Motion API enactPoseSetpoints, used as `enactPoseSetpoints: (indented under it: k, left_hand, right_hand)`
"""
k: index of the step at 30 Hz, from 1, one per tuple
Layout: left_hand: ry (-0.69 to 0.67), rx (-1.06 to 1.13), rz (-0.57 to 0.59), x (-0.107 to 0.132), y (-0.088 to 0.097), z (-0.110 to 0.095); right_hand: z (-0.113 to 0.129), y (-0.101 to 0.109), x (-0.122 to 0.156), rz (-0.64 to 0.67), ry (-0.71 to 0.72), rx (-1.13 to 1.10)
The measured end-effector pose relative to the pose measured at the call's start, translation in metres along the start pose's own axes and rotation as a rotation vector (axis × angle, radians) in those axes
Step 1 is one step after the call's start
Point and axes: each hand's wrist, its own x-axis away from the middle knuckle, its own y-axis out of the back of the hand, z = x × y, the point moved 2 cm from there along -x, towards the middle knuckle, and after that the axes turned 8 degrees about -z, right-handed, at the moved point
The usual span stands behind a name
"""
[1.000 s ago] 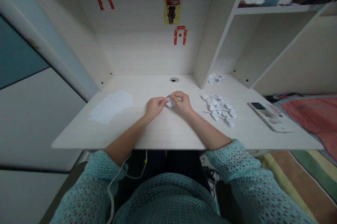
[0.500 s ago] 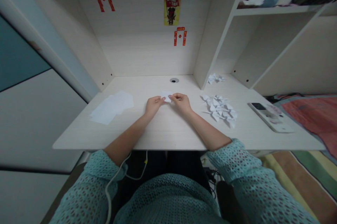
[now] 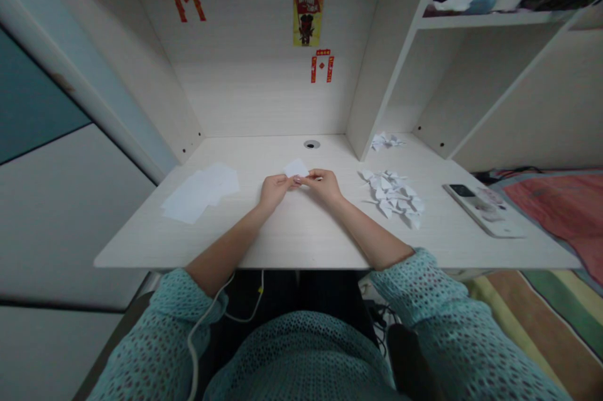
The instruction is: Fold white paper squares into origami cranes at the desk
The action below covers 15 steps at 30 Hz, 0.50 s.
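A small white folded paper (image 3: 296, 168) is held up just above the middle of the desk (image 3: 301, 231). My left hand (image 3: 274, 190) pinches its lower left edge with closed fingers. My right hand (image 3: 323, 182) pinches its lower right edge, fingers also closed, and wears a ring. The two hands touch at the fingertips under the paper.
A stack of flat white sheets (image 3: 200, 191) lies at the left. A heap of folded white paper figures (image 3: 393, 196) lies at the right, with a few more (image 3: 385, 140) behind the shelf divider. A phone (image 3: 483, 208) rests far right. A cable hole (image 3: 311, 144) sits at the back.
The paper has come out from between my hands and now stands up behind my fingertips. Both hands have stayed in nearly the same place.
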Motion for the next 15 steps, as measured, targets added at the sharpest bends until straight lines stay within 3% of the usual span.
enactPoseSetpoints:
  k: [11, 15]
  left_hand:
    - [-0.013, -0.006, -0.022, -0.004, -0.001, 0.004]
    - [-0.005, -0.047, -0.028, -0.007, 0.001, 0.006]
  right_hand:
    - [-0.009, -0.001, -0.005, 0.035, -0.089, -0.152]
    - [-0.014, -0.002, -0.007, 0.046, -0.052, -0.087]
